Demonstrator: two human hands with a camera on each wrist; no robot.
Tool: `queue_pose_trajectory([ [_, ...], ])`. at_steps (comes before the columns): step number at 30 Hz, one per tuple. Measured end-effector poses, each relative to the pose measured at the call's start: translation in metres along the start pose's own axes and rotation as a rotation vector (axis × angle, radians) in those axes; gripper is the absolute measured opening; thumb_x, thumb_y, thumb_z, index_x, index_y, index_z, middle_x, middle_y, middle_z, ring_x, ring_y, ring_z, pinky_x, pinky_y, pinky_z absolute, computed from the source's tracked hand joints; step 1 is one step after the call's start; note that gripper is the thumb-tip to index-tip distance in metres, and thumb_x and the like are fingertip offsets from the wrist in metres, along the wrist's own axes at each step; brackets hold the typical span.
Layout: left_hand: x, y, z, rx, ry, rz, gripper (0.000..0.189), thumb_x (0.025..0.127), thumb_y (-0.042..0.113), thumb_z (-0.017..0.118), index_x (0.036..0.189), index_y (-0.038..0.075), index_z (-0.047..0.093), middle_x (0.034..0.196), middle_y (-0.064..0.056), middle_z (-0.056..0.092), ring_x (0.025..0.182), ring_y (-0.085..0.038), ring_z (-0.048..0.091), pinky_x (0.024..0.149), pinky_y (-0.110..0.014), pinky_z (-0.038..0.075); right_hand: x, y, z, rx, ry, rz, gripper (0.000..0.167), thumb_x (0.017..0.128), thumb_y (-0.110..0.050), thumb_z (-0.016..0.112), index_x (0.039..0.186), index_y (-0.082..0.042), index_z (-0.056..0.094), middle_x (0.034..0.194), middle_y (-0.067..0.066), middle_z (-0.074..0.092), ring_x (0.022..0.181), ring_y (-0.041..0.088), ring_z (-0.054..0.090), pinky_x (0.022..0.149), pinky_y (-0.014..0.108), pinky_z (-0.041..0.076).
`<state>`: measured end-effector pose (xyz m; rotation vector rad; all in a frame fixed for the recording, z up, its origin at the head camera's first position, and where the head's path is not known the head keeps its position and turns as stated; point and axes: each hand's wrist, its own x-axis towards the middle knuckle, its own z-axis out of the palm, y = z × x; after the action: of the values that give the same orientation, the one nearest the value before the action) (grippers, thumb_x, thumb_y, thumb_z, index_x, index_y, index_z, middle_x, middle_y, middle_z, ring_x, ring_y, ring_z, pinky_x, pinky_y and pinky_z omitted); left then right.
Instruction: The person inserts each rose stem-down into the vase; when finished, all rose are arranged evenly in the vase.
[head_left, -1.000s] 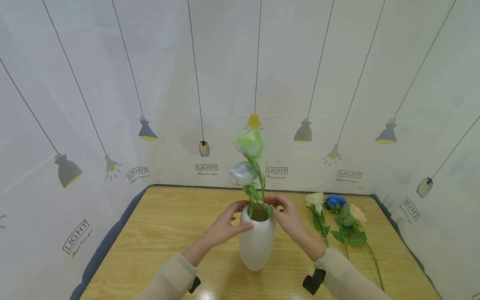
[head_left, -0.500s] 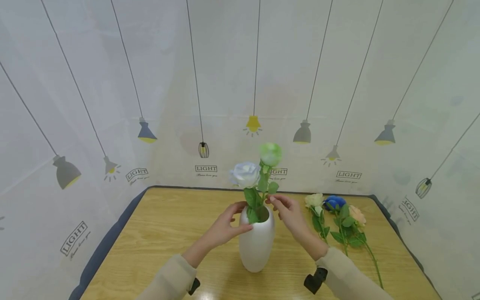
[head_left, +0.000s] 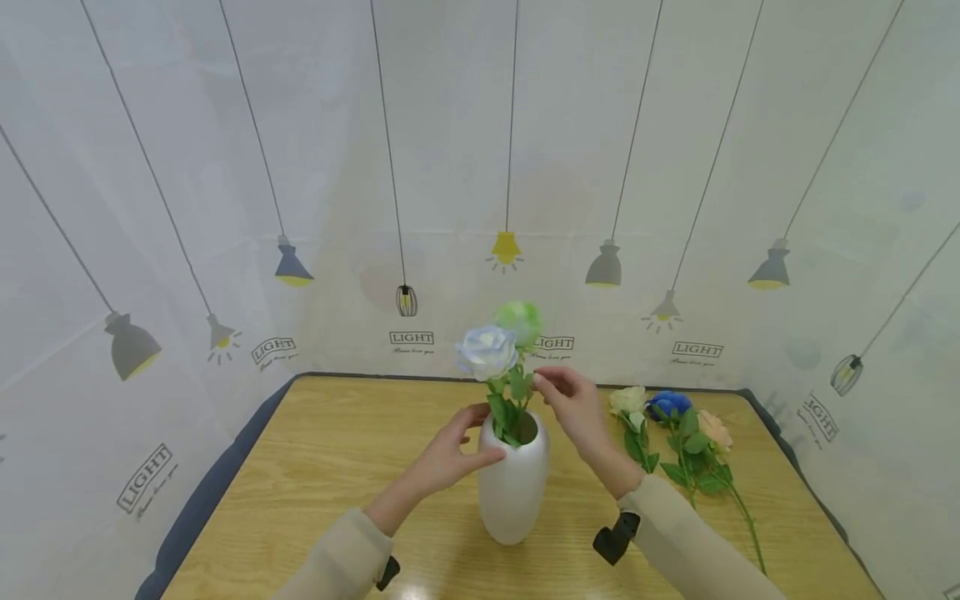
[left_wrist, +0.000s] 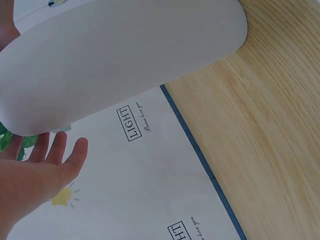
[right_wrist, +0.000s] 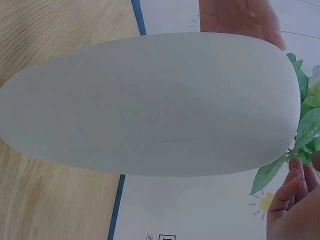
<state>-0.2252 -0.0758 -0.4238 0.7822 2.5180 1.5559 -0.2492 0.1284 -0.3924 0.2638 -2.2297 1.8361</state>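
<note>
The left grip (head_left: 447, 450) curls round the top of the white vase (head_left: 513, 492); above it, the right grip (head_left: 576, 408) pinches greenery (head_left: 519, 385) below the green rose (head_left: 525, 322).

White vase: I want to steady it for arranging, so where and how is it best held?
Probably by the upper body of the white vase, a hand wrapping round from the left: it stands upright and tapers downwards, while leaves fill part of the mouth and the right hand occupies the right.
</note>
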Motion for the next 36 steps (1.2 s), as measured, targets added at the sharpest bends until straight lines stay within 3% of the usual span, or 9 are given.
queue_pose_trajectory([
  [3,0.0,0.0,0.0,0.001,0.002,-0.005,0.065,0.08,0.039,0.064,0.133,0.015,0.035,0.129,-0.001,0.04,0.115,-0.019,0.038,0.088,-0.048,0.032,0.003,-0.002,0.002,-0.03,-0.017,0.007,0.033,0.084,-0.032,0.06,0.105,-0.005,0.063,0.093,0.008,0.062,0.082,0.018,0.053,0.07,0.031,0.044],
  [7,0.0,0.0,0.0,0.0,0.001,-0.006,0.064,0.08,0.039,0.063,0.133,0.016,0.036,0.129,-0.001,0.04,0.115,-0.019,0.038,0.089,-0.048,0.032,0.008,-0.007,0.005,-0.079,-0.021,0.033,0.033,0.083,-0.034,0.061,0.104,-0.009,0.064,0.095,0.004,0.06,0.08,0.018,0.051,0.068,0.031,0.042],
  [14,-0.001,-0.001,0.0,-0.008,0.0,0.001,0.064,0.08,0.038,0.063,0.133,0.015,0.035,0.129,-0.001,0.04,0.115,-0.019,0.038,0.088,-0.049,0.032,0.018,-0.013,0.009,-0.047,-0.052,0.089,0.027,0.084,-0.02,0.061,0.102,-0.001,0.064,0.095,0.008,0.06,0.083,0.018,0.053,0.075,0.033,0.043],
  [20,-0.002,0.0,0.001,-0.007,-0.003,0.006,0.064,0.081,0.038,0.062,0.133,0.016,0.034,0.129,-0.001,0.039,0.116,-0.02,0.037,0.088,-0.05,0.032,0.014,-0.012,0.006,0.015,-0.085,0.08,0.022,0.084,-0.014,0.06,0.095,0.005,0.063,0.087,0.008,0.058,0.081,0.022,0.052,0.074,0.032,0.042],
  [25,-0.001,0.001,0.0,0.001,-0.007,0.012,0.063,0.081,0.038,0.062,0.133,0.016,0.034,0.13,-0.001,0.039,0.116,-0.02,0.037,0.088,-0.05,0.032,0.006,-0.005,0.004,-0.013,-0.119,0.116,0.026,0.083,-0.022,0.062,0.094,0.001,0.064,0.085,0.007,0.058,0.081,0.021,0.052,0.073,0.033,0.042],
  [31,-0.001,-0.001,0.0,0.014,0.0,0.016,0.063,0.081,0.037,0.063,0.133,0.015,0.035,0.13,-0.001,0.039,0.116,-0.02,0.038,0.088,-0.049,0.033,0.005,-0.002,0.007,-0.045,-0.104,0.12,0.024,0.083,-0.022,0.063,0.094,0.0,0.065,0.085,0.006,0.06,0.081,0.02,0.053,0.072,0.032,0.043],
  [36,0.0,-0.001,0.0,0.014,0.006,0.021,0.062,0.08,0.037,0.063,0.132,0.016,0.036,0.129,-0.001,0.04,0.115,-0.02,0.038,0.088,-0.049,0.033,0.006,-0.006,0.01,-0.032,-0.117,0.133,0.023,0.083,-0.019,0.062,0.095,0.001,0.065,0.086,0.007,0.06,0.083,0.022,0.053,0.077,0.04,0.042],
])
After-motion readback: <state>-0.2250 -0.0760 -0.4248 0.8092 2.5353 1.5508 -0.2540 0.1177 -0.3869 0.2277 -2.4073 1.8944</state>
